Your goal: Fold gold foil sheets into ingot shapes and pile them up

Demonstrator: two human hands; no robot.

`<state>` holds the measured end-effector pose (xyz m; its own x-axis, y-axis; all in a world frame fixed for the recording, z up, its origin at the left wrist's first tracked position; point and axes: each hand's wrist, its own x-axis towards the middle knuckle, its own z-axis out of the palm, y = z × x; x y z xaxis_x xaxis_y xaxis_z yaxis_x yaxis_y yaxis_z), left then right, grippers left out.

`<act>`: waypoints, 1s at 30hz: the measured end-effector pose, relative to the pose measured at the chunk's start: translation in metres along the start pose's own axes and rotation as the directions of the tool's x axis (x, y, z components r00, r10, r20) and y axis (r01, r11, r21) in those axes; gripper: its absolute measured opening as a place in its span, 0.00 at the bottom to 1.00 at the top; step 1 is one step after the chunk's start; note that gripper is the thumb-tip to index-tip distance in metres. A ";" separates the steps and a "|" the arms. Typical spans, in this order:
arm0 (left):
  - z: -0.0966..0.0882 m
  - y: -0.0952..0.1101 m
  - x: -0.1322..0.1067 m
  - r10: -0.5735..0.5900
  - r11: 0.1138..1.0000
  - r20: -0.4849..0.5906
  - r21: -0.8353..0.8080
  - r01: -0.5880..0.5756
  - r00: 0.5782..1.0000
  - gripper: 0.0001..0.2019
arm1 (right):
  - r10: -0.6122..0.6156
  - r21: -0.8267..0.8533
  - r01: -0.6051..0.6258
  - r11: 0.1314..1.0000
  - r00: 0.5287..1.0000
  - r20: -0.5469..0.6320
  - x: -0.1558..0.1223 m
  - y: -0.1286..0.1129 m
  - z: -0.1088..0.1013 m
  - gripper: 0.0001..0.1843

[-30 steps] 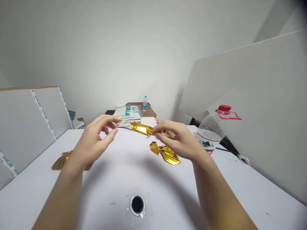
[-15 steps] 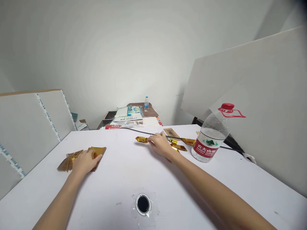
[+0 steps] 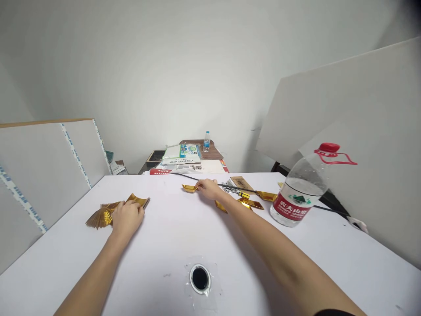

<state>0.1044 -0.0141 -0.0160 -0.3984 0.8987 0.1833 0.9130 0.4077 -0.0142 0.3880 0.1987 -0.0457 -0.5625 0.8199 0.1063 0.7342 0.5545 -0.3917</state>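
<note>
While right hand (image 3: 209, 189) pinches foil (image 3: 188, 188), left hand (image 3: 127, 216) grip unclear; white table (image 3: 158, 250), pale wall (image 3: 171, 74).

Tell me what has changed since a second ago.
The right hand has lowered the folded gold piece from the air to the table, fingers still at one end. The left hand, raised and holding nothing before, has moved down and left onto the gold sheets. The large bottle and small bottle stayed put.

Makeshift indoor workspace, white table (image 3: 158, 259) under your left hand (image 3: 127, 215) and right hand (image 3: 209, 189), white boards (image 3: 33, 171) standing to either side, papers (image 3: 182, 160) piled beyond them.
</note>
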 end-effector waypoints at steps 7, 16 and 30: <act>0.003 0.000 0.001 0.024 1.000 -0.073 -0.008 -0.025 0.997 0.17 | 0.016 -0.034 -0.017 0.999 0.998 -0.054 0.007 0.001 0.004 0.19; 0.000 -0.003 0.000 0.006 0.990 -0.080 -0.141 -0.017 0.997 0.14 | -0.116 -0.115 0.104 0.988 0.987 -0.108 -0.029 -0.002 0.014 0.21; -0.028 0.001 0.001 0.028 0.975 -0.253 -0.205 -0.082 0.967 0.18 | -0.239 0.143 0.223 0.964 0.964 0.113 -0.160 -0.049 0.023 0.22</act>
<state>0.1074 -0.0174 0.0120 -0.3377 0.8396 0.4254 0.9410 0.2908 0.1730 0.4328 0.0369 -0.0643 -0.7611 0.6419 0.0933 0.5285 0.6971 -0.4845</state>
